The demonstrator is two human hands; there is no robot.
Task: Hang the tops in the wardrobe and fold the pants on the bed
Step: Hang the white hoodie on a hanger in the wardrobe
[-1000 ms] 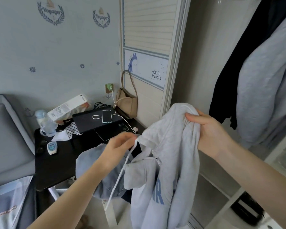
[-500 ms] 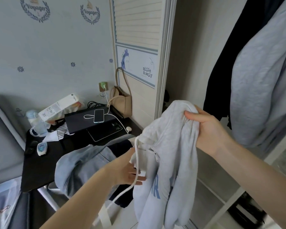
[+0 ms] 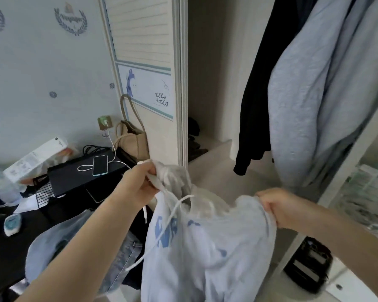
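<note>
Clutching a pale hoodie in both closed grips, left hand, right hand, blue lettering creased, unreadable

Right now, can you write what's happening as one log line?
step: spreading top | left hand: gripping pale grey hoodie with blue letters | right hand: gripping hoodie | hung: not yet

Bedroom in a home, at an open wardrobe with a louvred sliding door (its printed panel reads "millie & sally"). Hanging inside: a black garment and a grey sweatshirt. Alongside: emblem-patterned wallpaper, a dark desk bearing a charging phone, and a beige handbag.
</note>
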